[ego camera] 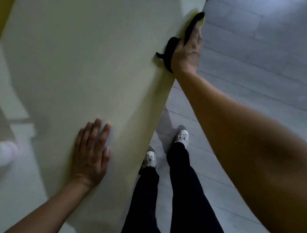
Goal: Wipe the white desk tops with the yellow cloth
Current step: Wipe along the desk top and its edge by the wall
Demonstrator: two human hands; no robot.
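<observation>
Your right hand (pixel 187 51), with a black strap (pixel 170 52) wrapped around it, presses the yellow cloth (pixel 193 19) flat against the far right edge of the white table (pixel 80 56), fingers stretched out over it rather than clenched, so the grip reads as released. Your left hand (pixel 91 155) lies palm-down and flat on the near part of the table, holding nothing. No brand, label or writing can be read anywhere; the white sneakers (pixel 182 136) on the grey floor (pixel 262 51) are too blurred to tell.
</observation>
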